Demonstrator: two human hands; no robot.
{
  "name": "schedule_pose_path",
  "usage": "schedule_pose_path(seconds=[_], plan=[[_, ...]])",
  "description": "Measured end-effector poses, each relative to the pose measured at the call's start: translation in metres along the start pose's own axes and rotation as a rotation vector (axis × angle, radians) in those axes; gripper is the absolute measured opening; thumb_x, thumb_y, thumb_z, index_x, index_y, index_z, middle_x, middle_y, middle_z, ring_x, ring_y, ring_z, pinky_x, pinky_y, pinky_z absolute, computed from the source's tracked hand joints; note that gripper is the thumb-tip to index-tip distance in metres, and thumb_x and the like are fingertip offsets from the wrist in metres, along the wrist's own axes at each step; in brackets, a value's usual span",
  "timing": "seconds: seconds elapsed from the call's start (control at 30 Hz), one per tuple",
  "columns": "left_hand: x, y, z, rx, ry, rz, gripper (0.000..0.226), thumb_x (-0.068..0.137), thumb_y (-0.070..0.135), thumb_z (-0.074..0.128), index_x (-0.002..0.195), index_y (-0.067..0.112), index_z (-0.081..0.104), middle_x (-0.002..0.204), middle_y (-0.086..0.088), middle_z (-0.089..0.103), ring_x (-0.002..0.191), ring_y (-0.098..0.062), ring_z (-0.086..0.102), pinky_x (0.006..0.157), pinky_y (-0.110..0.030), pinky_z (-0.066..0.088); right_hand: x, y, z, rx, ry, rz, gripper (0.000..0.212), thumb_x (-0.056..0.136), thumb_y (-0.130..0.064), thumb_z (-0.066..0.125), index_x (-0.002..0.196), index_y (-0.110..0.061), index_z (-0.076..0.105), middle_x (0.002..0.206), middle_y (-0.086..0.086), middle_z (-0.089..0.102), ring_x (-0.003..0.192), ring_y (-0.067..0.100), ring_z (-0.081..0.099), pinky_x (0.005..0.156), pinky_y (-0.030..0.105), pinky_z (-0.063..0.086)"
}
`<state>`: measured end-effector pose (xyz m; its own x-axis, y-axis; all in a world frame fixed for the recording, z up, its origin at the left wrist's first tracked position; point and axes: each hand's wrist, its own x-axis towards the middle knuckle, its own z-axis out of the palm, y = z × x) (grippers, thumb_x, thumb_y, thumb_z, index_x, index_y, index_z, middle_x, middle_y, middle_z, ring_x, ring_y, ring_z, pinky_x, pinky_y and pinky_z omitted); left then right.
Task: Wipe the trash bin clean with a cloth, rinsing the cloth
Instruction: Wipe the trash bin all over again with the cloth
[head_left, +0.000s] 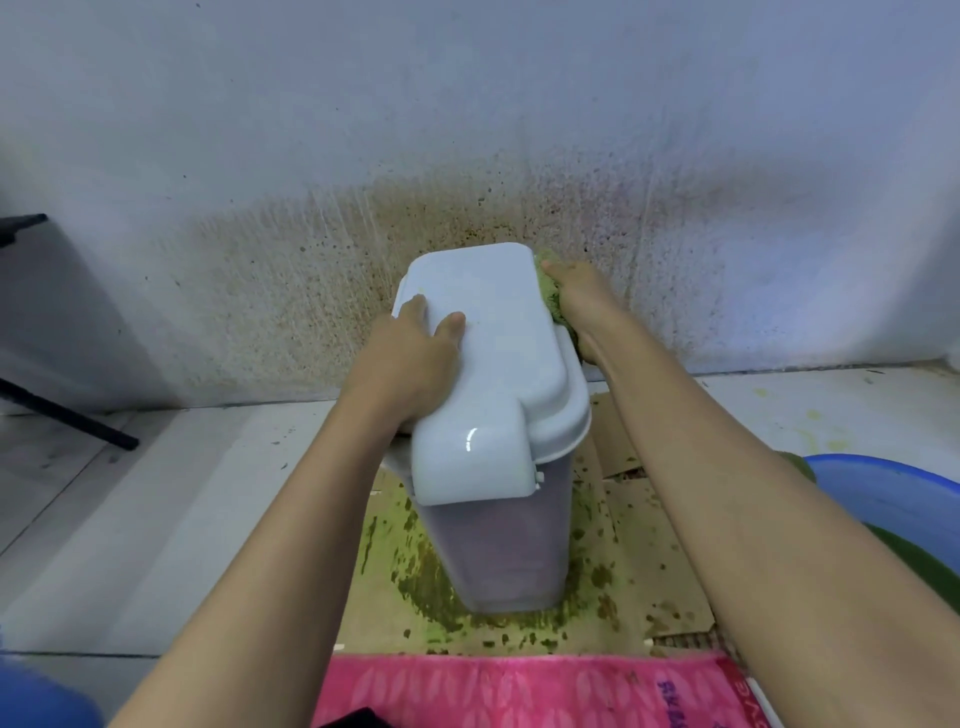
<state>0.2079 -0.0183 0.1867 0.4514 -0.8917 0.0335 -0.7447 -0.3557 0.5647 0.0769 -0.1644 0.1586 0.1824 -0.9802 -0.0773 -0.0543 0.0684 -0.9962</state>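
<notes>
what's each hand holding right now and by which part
The right hand presses a bunched green cloth against the far right edge of the bin lid. The left hand lies flat on the lid's left edge, steadying it.

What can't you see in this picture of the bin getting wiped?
All from the head view:
- Most of the green cloth: the right hand covers it.
- The trash bin's far side and inside: its closed lid and body hide them.
- The blue basin: cut off by the right edge.
- The left hand palm: pressed onto the lid.

Soft bluish light, edges warped, blurry
</notes>
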Motion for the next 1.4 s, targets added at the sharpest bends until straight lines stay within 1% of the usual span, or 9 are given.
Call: schedule_pose_path(seconds=[0.1,0.23,0.37,0.47,0.57,0.7,0.87,1.2,1.4], plan=[[-0.011,0.002,-0.005,-0.094,0.008,0.038,0.066,0.101,0.048,0.046,0.156,0.017,0.028,0.161,-0.008,0.03,0.145,-0.028,0.033,0.114,-0.037,0.027,-0.031,0.011,-0.008,0.08,-0.029,-0.003,0.027,0.098,-0.022,0.051,0.074,-0.01,0.053,0.074,0.01,0.058,0.064,0.02,0.054,0.061,0.027,0.039],[-0.016,0.001,-0.018,-0.162,-0.02,0.085,0.065,0.096,0.046,0.058,0.152,0.02,0.039,0.158,-0.001,0.037,0.141,-0.024,0.04,0.11,-0.034,0.031,-0.075,0.019,-0.014,0.214,0.025,-0.015,0.012,0.094,-0.021,0.053,0.091,-0.009,0.054,0.084,0.015,0.056,0.076,0.024,0.053,0.068,0.035,0.04],[-0.011,-0.009,-0.037,-0.181,-0.137,0.125,0.057,0.09,0.05,0.064,0.143,0.033,0.051,0.148,0.008,0.049,0.13,-0.021,0.053,0.111,-0.039,0.039,-0.113,0.022,-0.007,0.312,0.142,0.025,0.033,0.085,-0.025,0.056,0.112,-0.008,0.06,0.107,0.017,0.066,0.088,0.03,0.068,0.058,0.029,0.05],[-0.007,-0.011,-0.049,-0.123,-0.263,0.13,0.053,0.09,0.051,0.064,0.141,0.041,0.052,0.143,0.012,0.053,0.12,-0.018,0.059,0.108,-0.043,0.045,-0.142,0.023,0.005,0.298,0.228,0.024,0.042,0.075,-0.038,0.056,0.114,-0.022,0.055,0.122,0.013,0.057,0.095,0.03,0.066,0.076,0.041,0.058],[0.004,-0.005,-0.046,-0.069,-0.321,0.128,0.05,0.096,0.043,0.058,0.144,0.042,0.046,0.147,0.006,0.05,0.124,-0.021,0.056,0.111,-0.04,0.04,-0.175,0.028,0.019,0.255,0.304,-0.01,0.03,0.09,-0.031,0.058,0.118,-0.03,0.047,0.129,0.004,0.046,0.107,0.025,0.058,0.096,0.048,0.05],[0.009,-0.004,-0.023,0.225,-0.228,0.187,0.053,0.103,0.052,0.029,0.155,0.043,0.02,0.162,-0.008,0.028,0.146,-0.029,0.031,0.12,-0.043,0.02,-0.196,0.038,0.037,0.247,0.353,-0.113,0.031,0.097,-0.027,0.053,0.126,-0.033,0.045,0.129,-0.003,0.036,0.125,0.03,0.043,0.103,0.05,0.041],[0.014,-0.01,-0.02,0.285,-0.208,0.222,0.055,0.103,0.055,0.025,0.156,0.043,0.018,0.164,-0.004,0.022,0.15,-0.025,0.023,0.122,-0.044,0.015,-0.147,0.031,0.023,0.126,0.457,-0.06,0.035,0.101,-0.022,0.04,0.136,-0.023,0.042,0.142,0.006,0.034,0.127,0.029,0.032,0.088,0.035,0.028],[0.016,-0.008,-0.014,0.291,-0.181,0.211,0.067,0.09,0.067,0.022,0.154,0.047,0.019,0.163,-0.002,0.024,0.149,-0.025,0.025,0.121,-0.051,0.017,-0.03,0.024,-0.017,0.115,0.466,-0.013,0.044,0.086,-0.043,0.043,0.124,-0.023,0.055,0.129,0.013,0.055,0.12,0.038,0.052,0.093,0.05,0.051],[0.013,-0.005,-0.014,0.288,-0.176,0.199,0.077,0.081,0.07,0.018,0.154,0.045,0.02,0.163,-0.003,0.025,0.148,-0.027,0.028,0.12,-0.051,0.02,-0.09,0.032,-0.004,0.248,0.413,-0.083,0.038,0.086,-0.035,0.052,0.124,-0.03,0.052,0.128,0.007,0.055,0.117,0.03,0.054,0.097,0.049,0.05]])
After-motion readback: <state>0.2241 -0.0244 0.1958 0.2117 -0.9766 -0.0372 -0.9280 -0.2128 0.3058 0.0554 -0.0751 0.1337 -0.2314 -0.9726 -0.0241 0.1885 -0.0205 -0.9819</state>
